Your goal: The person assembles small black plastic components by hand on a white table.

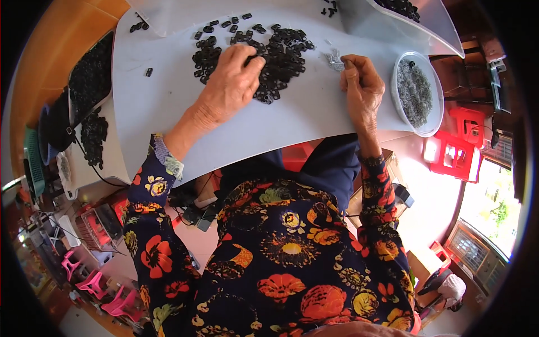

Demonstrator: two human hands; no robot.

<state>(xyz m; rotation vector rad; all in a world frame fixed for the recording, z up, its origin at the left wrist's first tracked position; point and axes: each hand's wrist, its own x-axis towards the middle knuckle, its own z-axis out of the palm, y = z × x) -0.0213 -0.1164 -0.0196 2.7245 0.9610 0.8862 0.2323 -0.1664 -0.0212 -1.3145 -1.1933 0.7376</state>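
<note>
**Your left hand point(233, 78) was down on the black pieces point(283, 67); your right hand point(364, 87) pinched beside the silvery bits point(333, 59)**

The pale table point(157, 112) ran under both of your hands and well out to the left of the left one. Beyond your right hand, on the far side, stood a clear bin point(435, 33) with more black parts in it. Just to the right of that same hand sat a round clear tub point(440, 104), filled with a silvery-grey mass point(414, 92).

The black pieces lay in a wide, loose pile under your left fingertips, spreading to both sides of them and away from you, with strays at the far edge. Your left fingers curled down among them; you could not tell from this view whether they gripped one. Your right thumb and forefinger met at the tips, and what they grasped, if anything, could not be told.

The silvery bits made a little heap just left of your right fingertips. One lone black piece point(149, 72) lay left of your left hand, well apart from the pile.
</note>
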